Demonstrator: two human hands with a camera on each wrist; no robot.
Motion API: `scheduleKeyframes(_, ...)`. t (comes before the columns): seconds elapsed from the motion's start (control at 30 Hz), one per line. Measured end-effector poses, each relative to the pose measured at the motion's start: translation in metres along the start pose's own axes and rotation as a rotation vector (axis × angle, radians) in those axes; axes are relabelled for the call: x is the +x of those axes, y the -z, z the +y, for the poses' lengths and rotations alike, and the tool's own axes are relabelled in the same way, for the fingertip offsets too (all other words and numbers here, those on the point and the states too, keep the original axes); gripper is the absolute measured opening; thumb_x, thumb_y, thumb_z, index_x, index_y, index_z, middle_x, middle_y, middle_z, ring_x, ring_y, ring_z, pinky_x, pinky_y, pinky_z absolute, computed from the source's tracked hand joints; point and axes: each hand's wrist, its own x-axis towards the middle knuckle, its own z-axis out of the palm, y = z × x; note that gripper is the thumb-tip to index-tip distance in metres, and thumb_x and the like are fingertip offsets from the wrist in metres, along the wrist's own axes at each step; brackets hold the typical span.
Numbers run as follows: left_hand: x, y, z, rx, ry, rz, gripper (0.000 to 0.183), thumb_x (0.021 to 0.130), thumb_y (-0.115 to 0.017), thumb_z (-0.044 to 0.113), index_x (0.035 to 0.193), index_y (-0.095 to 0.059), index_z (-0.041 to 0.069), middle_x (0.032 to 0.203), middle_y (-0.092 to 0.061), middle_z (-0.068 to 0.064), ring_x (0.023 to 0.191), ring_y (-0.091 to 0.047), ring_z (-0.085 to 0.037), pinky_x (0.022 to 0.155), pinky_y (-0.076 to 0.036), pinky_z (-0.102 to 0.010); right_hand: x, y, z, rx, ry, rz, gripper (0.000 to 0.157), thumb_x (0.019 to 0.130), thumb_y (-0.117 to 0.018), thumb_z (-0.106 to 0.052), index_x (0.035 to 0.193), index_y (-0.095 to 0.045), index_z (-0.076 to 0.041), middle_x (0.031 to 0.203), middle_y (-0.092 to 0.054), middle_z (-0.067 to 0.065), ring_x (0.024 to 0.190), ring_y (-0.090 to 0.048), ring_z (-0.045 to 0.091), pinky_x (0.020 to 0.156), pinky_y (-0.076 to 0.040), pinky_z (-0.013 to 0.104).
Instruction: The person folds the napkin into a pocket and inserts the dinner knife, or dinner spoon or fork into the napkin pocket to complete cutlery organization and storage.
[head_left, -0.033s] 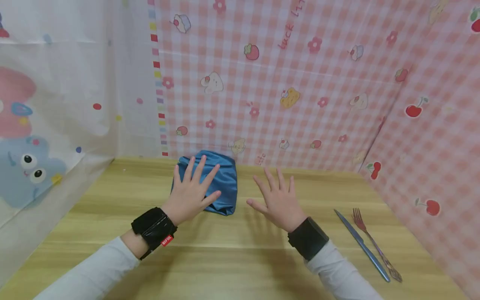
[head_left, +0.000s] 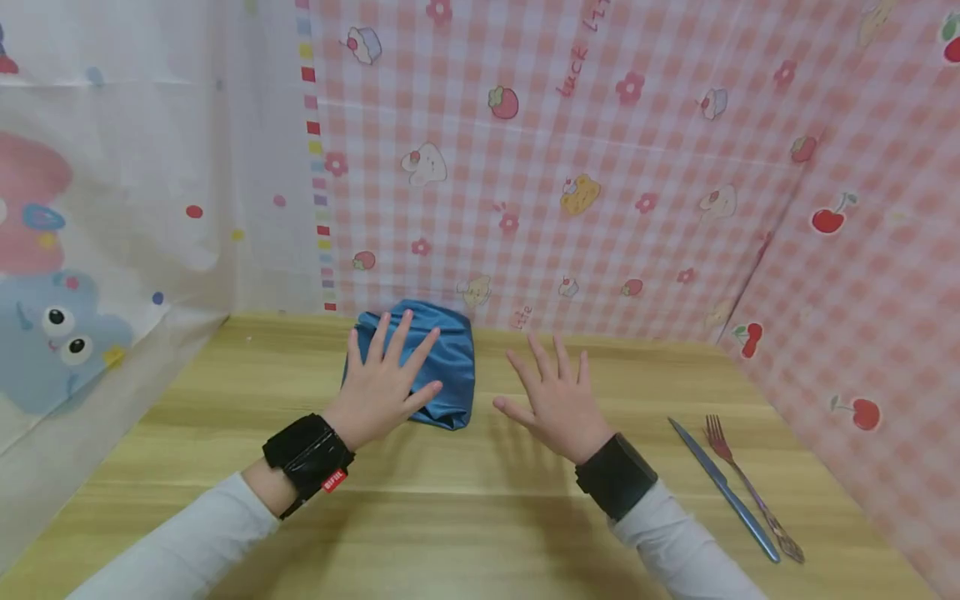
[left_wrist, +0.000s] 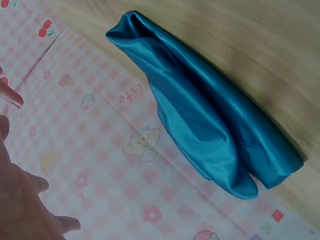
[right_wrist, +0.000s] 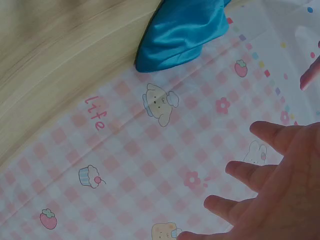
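Plainly satin by its sheen, a folded blue cloth [head_left: 452,367] lies near the back edge of the wood-grain table [head_left: 450,525], left of the middle, its far side by the foot of the pink checked backdrop [head_left: 525,167]. The head view shows it as a rumpled, roughly four-sided bundle in mid blue, with shallow creases running over the top and a darker tuck along the near edge. Both wrist views turn the colour towards teal. From the left wrist, a long, deep fold divides it lengthwise into two soft ridges, each catching pale streaks of light, while the hollow between them sinks almost to navy. One end gathers into a loose loop; at the other the layers part, and a flat, straight-edged flap shows under the outer one. The right wrist view catches only a smooth, rounded corner with fine wrinkles.

The left hand [head_left: 377,390] hovers above the cloth, fingers straight and fanned wide, gripping nothing. The right hand [head_left: 561,408] is spread in the same way over the table to the cloth's right, also holding nothing. Farther right, a bluish table knife [head_left: 725,490] lies beside a coppery fork [head_left: 752,492] with an ornate handle.
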Motion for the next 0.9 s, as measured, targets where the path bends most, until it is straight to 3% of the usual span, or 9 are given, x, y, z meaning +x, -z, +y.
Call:
scheduleKeyframes(0.43, 0.000, 0.000, 0.000, -0.010, 0.011, -0.034, 0.069, 0.091, -0.040, 0.057, 0.148, -0.018, 0.024, 0.154, -0.011, -0.018, 0.140, -0.009, -0.043, 0.102, -0.009, -0.071, 0.002, -0.003, 0.001, 0.017, 0.005, 0.013, 0.067, 0.088, -0.042, -0.061, 0.143, -0.034, -0.023, 0.153, -0.020, 0.013, 0.140, -0.014, 0.042, 0.103, -0.016, 0.069)
scheduleKeyframes(0.67, -0.004, -0.005, -0.003, -0.059, 0.054, -0.050, 0.068, 0.090, -0.045, 0.053, 0.147, -0.023, 0.021, 0.152, -0.017, -0.020, 0.139, -0.014, -0.044, 0.100, -0.013, -0.072, 0.005, -0.013, -0.007, 0.039, 0.023, -0.065, 0.062, 0.090, -0.044, -0.055, 0.142, -0.033, -0.023, 0.150, -0.025, 0.015, 0.136, -0.022, 0.044, 0.103, -0.021, 0.066)
scheduleKeyframes(0.9, -0.004, -0.016, -0.019, -0.105, 0.123, -0.215, 0.064, 0.092, -0.048, 0.043, 0.145, -0.027, 0.014, 0.149, -0.024, -0.023, 0.136, -0.021, -0.047, 0.098, -0.019, -0.072, 0.024, -0.036, -0.024, 0.100, 0.108, -0.160, 0.055, 0.091, -0.050, -0.044, 0.140, -0.036, -0.023, 0.147, -0.031, 0.013, 0.135, -0.025, 0.043, 0.103, -0.024, 0.064)
